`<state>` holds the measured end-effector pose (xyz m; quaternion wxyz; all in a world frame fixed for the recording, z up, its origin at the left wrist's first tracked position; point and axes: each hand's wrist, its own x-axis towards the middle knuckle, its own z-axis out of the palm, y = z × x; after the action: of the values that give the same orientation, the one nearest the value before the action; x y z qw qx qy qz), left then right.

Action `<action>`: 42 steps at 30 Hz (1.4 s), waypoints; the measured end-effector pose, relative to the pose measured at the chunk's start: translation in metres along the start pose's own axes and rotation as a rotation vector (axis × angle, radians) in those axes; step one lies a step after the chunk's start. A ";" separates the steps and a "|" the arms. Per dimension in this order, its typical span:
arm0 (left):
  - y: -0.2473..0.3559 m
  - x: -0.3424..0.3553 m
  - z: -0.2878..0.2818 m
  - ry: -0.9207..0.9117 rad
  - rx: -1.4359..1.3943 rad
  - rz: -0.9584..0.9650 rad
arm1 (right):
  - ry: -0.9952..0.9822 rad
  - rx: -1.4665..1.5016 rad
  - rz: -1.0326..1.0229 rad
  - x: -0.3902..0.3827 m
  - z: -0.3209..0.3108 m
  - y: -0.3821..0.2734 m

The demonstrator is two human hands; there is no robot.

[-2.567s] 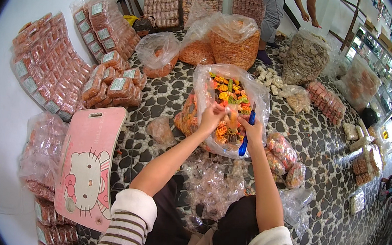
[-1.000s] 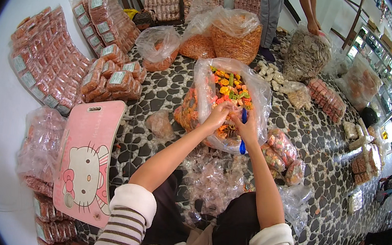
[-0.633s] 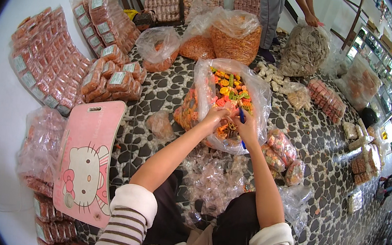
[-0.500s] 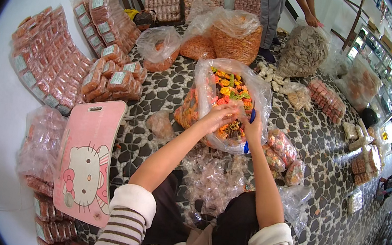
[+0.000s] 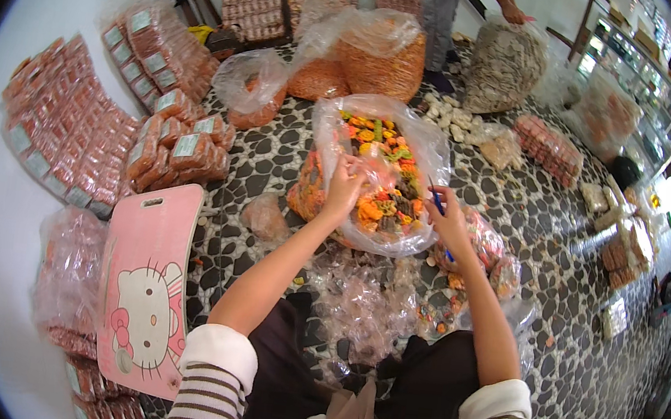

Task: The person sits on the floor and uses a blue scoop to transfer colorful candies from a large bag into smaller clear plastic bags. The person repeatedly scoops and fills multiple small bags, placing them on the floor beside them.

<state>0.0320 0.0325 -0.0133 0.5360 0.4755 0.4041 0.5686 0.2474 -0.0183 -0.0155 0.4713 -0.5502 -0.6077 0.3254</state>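
Observation:
My left hand point(image 5: 345, 186) is over the left rim of a big clear plastic bag point(image 5: 331, 120), fingers closed on a small clear plastic bag point(image 5: 374, 173). Inside the big bag lie yellow, orange and green curled snack pieces point(image 5: 385, 207). At the big bag's right edge, my right hand point(image 5: 450, 222) is wrapped round a slim blue-handled tool point(image 5: 437, 202). Its thin dark tip points up and away; its exact kind is unclear. Just right of that hand are packed bags of coloured snacks point(image 5: 483, 236). Crumpled clear plastic point(image 5: 366, 304) lies before my knees.
A pink board with a cat figure point(image 5: 146, 287) leans at left, beside stacked snack packs point(image 5: 71, 130). Large orange snack sacks point(image 5: 382, 57) stand behind the bag. Another person's hand point(image 5: 513, 13) grips a sack of greyish pieces point(image 5: 505, 67). A glass cabinet point(image 5: 641, 104) stands right.
My hands have moved apart: the left now pinches a small clear bag over the big one, while the right has shifted rightward with the blue-handled tool. The whole view has shifted slightly.

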 end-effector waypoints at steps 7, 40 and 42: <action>0.019 -0.012 0.048 0.008 0.373 0.480 | 0.180 -0.089 0.371 -0.049 -0.131 0.074; -0.331 -0.109 0.213 -0.570 0.734 -0.258 | -0.015 -0.364 0.624 -0.147 -0.131 0.274; -0.296 -0.100 0.208 -0.510 0.282 -0.452 | 0.026 -0.335 0.580 -0.131 -0.132 0.241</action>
<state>0.2989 -0.0480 -0.2649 0.6606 0.5699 0.4270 0.2378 0.4513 -0.1179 -0.2188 0.2700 -0.7741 -0.4648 0.3343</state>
